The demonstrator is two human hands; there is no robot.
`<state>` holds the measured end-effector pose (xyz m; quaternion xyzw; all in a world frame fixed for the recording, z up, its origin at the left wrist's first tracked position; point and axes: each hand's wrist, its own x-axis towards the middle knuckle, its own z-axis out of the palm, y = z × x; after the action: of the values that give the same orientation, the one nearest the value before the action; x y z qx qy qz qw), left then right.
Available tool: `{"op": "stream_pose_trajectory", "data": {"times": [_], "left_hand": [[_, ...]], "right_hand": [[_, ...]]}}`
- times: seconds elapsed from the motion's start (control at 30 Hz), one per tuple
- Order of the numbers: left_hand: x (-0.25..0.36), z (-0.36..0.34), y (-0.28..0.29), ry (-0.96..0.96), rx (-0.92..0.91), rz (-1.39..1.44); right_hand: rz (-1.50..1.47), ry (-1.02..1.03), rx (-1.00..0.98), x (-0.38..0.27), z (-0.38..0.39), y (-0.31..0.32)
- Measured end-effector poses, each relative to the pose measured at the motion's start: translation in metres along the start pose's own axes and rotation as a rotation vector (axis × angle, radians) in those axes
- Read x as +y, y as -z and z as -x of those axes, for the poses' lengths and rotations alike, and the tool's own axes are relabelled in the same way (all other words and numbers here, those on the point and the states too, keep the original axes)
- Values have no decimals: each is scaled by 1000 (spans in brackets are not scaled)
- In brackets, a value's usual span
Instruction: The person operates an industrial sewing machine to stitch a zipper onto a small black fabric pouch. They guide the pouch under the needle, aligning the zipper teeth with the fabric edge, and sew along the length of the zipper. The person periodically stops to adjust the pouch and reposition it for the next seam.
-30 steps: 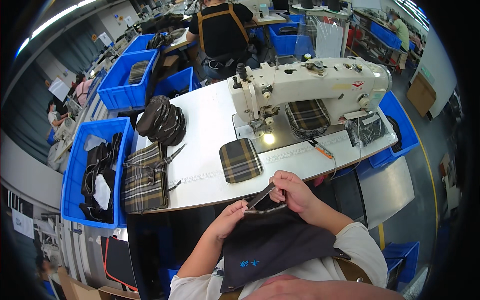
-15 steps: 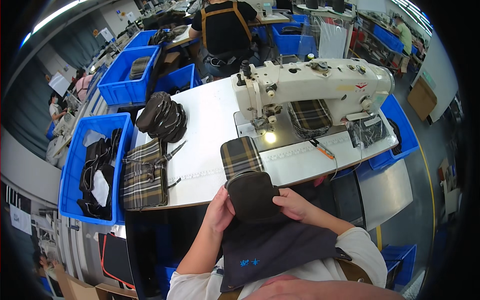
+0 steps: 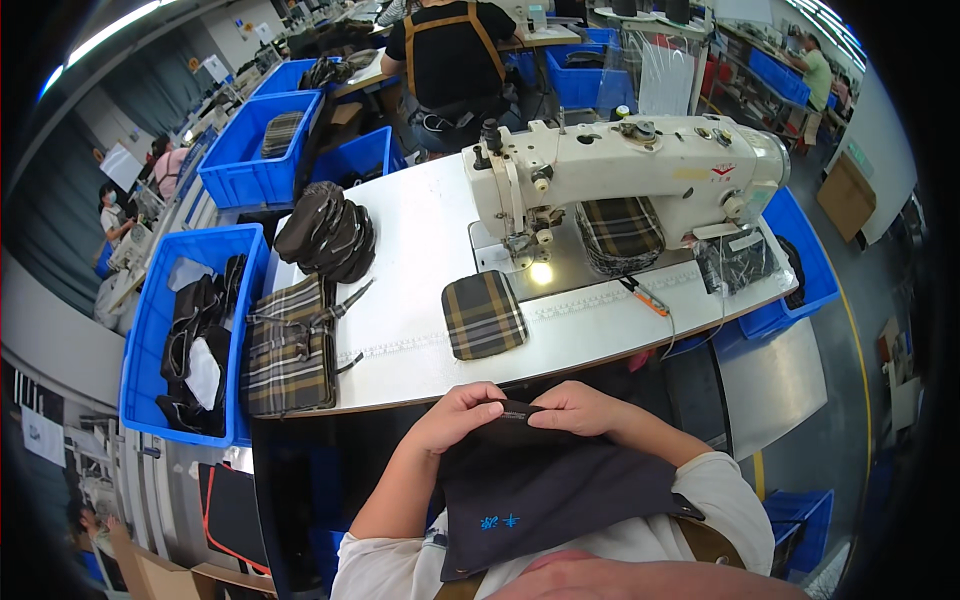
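Close to my body, just off the table's front edge, both hands grip a dark brown zippered fabric piece by its edge. My left hand pinches one side with the thumb on top. The other side is pinched in my right hand, a short gap away. Most of the piece is hidden by my hands or blends into my dark apron. Straight ahead, a rounded plaid fabric panel lies flat on the white sewing table, in front of the sewing machine.
Plaid pieces are stacked under the machine arm, near orange-handled snips. At left are piled dark pieces, folded plaid fabric and a blue bin of dark parts. A co-worker sits beyond the machine.
The dark piece has tipped from facing up to edge-on and come down toward my body, uncovering the plaid panel. My hands have moved closer together along its edge.
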<state>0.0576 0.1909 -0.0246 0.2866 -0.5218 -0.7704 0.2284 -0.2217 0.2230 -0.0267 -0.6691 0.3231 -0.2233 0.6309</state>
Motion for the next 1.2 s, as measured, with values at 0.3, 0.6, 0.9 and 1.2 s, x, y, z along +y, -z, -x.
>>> {"op": "stream_pose_trajectory", "data": {"times": [0.3,0.6,0.9,1.2], "left_hand": [[-10,0,-11,-134,109,-37],[-4,1,-5,-114,163,60],[-4,1,2,53,-205,-91],[8,0,-30,77,-67,-347]], "right_hand": [[127,151,131,12,-4,-1],[-195,48,95,17,1,-2],[-174,67,-34,11,-2,-11],[-188,66,98,20,-2,-16]]}}
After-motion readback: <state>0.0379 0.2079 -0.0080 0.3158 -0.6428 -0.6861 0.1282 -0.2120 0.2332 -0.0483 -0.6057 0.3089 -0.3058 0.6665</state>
